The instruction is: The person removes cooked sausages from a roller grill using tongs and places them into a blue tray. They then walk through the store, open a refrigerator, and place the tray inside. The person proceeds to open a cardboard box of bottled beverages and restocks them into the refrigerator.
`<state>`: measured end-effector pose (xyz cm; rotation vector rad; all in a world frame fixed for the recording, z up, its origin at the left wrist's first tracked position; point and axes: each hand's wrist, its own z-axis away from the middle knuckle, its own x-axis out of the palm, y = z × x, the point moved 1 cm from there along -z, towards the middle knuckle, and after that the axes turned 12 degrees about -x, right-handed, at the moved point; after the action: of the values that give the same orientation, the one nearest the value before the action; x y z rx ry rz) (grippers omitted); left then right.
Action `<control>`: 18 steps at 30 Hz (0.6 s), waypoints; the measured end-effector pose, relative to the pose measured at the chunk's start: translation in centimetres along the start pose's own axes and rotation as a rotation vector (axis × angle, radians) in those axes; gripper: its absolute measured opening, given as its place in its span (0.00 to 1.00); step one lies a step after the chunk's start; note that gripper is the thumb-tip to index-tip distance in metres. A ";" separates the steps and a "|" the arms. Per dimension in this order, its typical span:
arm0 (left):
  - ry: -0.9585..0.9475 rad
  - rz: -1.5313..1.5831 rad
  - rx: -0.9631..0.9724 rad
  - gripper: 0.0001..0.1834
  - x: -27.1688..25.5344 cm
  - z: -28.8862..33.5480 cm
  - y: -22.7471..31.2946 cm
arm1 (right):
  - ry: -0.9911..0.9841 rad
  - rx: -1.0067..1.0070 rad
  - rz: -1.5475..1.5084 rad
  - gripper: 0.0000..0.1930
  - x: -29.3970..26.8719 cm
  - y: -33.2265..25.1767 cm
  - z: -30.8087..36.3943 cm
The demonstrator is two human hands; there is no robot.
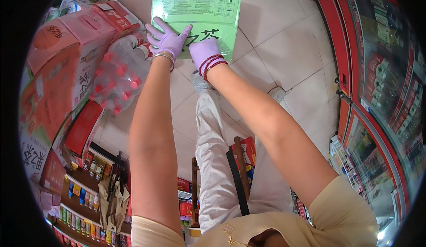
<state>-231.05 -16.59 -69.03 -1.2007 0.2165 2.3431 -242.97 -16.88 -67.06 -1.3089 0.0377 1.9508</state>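
A green carton (195, 11) in clear, shiny plastic wrap rests at the top middle of the head view, above the tiled floor. My left hand (167, 39), in a thin lilac glove, lies on its near left part with the fingers spread. At the near edge, my right hand (205, 51) wears a matching glove and presses against the wrapped face. Its fingers are curled in, and whatever they pinch is hidden under the hand. Dark printing on the carton shows between the two hands.
Stacked drink cartons (53, 69) and a shrink-wrapped pack of red-capped bottles (117, 76) stand at left. Lower left are shelves (84, 202) of small goods. Red-framed glass-door coolers (350, 69) line the right. Pale tiles (284, 43) cover the floor.
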 end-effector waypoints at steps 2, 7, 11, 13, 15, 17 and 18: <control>-0.009 0.057 0.023 0.69 -0.1 -0.3 -0.3 | 0.024 0.005 -0.069 0.07 0.2 0.2 0.4; -0.006 0.077 0.014 0.70 0.2 -0.6 -0.4 | 0.077 0.038 -0.236 0.10 0.1 0.6 2.0; -0.015 0.072 0.025 0.69 0.4 -0.9 -0.4 | -0.028 -0.038 -0.248 0.12 -1.9 2.3 3.6; 0.021 0.085 0.028 0.69 1.1 -0.6 -1.1 | 0.035 -0.037 -0.381 0.15 -3.6 5.4 7.2; 0.051 0.100 0.037 0.68 1.2 -0.8 -1.1 | 0.113 0.080 -0.423 0.17 -5.2 9.0 10.3; 0.081 0.108 0.028 0.69 1.5 -0.9 -0.8 | 0.147 0.300 -0.373 0.24 -7.4 14.2 12.8; 0.075 0.109 0.033 0.69 1.5 -0.9 -0.9 | 0.203 0.460 -0.411 0.28 -8.3 16.0 13.1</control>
<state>-230.71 -15.64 -70.75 -1.2916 0.3533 2.3793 -261.45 -27.38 -60.27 -1.0953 0.2791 1.3568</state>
